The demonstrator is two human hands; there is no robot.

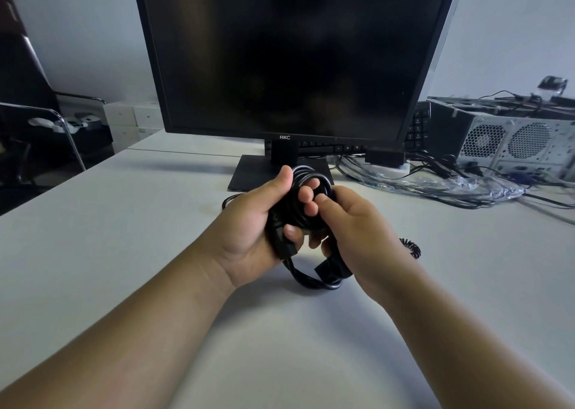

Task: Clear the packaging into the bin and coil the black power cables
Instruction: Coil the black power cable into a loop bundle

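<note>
Black power cable [281,222] (wound in loops) is held up over the surface [124,253], toward its far edge, before the monitor [286,53]. Both the left hand [249,231] and the right hand [357,231] grip the loops with curled fingers.

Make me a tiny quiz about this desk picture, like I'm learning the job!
1. True or false: the left hand and the right hand both grip the coiled black power cable.
2. Where is the crinkly clear plastic packaging? A) in a bin B) on the white table, right of the big black flat monitor C) in the left hand.
3. Fill in: the letters on the monitor's bottom edge read ___.
Key: 1 true; 2 B; 3 HKC.
</note>
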